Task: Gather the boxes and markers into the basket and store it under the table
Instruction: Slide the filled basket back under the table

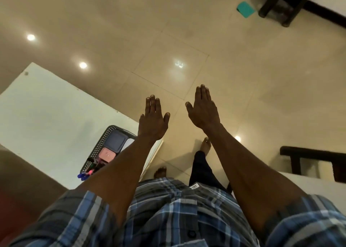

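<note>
A dark perforated basket (97, 148) sits on the white table (46, 119) near its right end. Inside it lie a grey box (115, 140), a pink box (107, 154), a white box edge (129, 143) and several markers (88, 172), some poking out over the near rim. My left forearm crosses over the basket's right side. My left hand (153, 120) is stretched out flat past the table's edge, fingers straight, holding nothing. My right hand (203, 109) is held out flat over the floor, also empty.
Glossy beige floor tiles (187, 40) spread ahead. A teal object (245, 9) lies on the floor at the back beside dark furniture legs (280, 5). A dark chair frame (316, 160) stands at right. My bare feet (205, 145) stand beside the table.
</note>
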